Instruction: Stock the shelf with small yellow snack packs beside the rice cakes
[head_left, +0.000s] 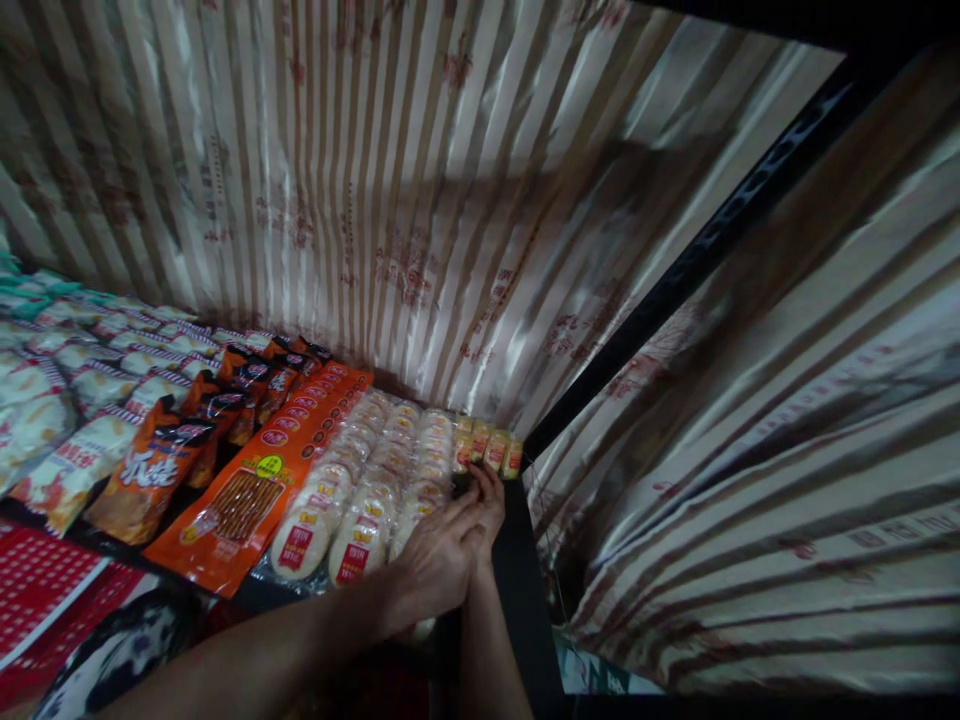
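My left hand (439, 562) reaches in from the lower left and lies with bent fingers on the right end of the rows of round rice cracker packs (375, 475). My right hand (493, 502) comes up from below, pressed against the left one. Its fingertips are at the dark gap between the cracker packs and a short row of small yellow packets (487, 447). The left hand covers most of the right palm, and I cannot tell whether either hand grips a pack.
Long orange snack bags (259, 480) lie left of the crackers. Beyond them are dark orange bags (154, 465) and white striped packets (90, 385). Striped shiny cloth (390, 200) hangs behind the shelf and to the right. A black frame bar (675, 290) runs diagonally.
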